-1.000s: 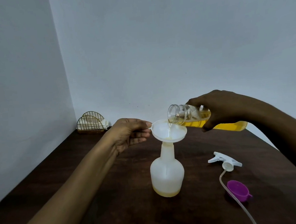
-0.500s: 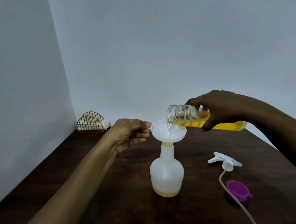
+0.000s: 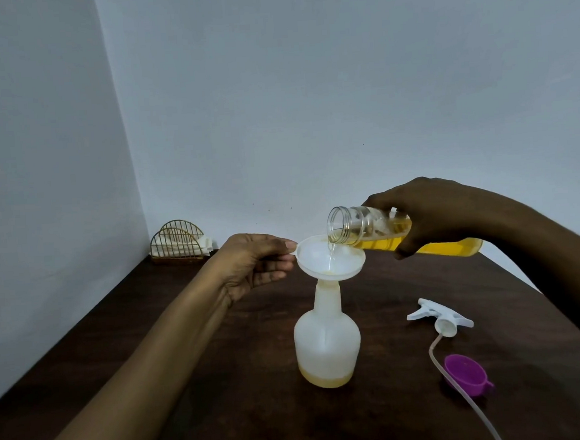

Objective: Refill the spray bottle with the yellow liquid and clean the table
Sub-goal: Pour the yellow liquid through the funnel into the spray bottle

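A white translucent spray bottle (image 3: 327,346) stands upright on the dark wooden table (image 3: 197,381), with a shallow yellow layer at its bottom. A white funnel (image 3: 330,256) sits in its neck. My left hand (image 3: 255,261) pinches the funnel's tab at its left rim. My right hand (image 3: 429,213) grips a clear bottle of yellow liquid (image 3: 378,232), tipped nearly level with its mouth over the funnel. A thin stream runs from the mouth into the funnel.
The white spray head (image 3: 441,319) with its long tube lies on the table to the right of the spray bottle. A purple cap (image 3: 466,374) lies beside the tube. A gold wire napkin holder (image 3: 177,243) stands in the far left corner against the walls.
The tipped bottle and both hands have hardly moved. The stream keeps running into the funnel.
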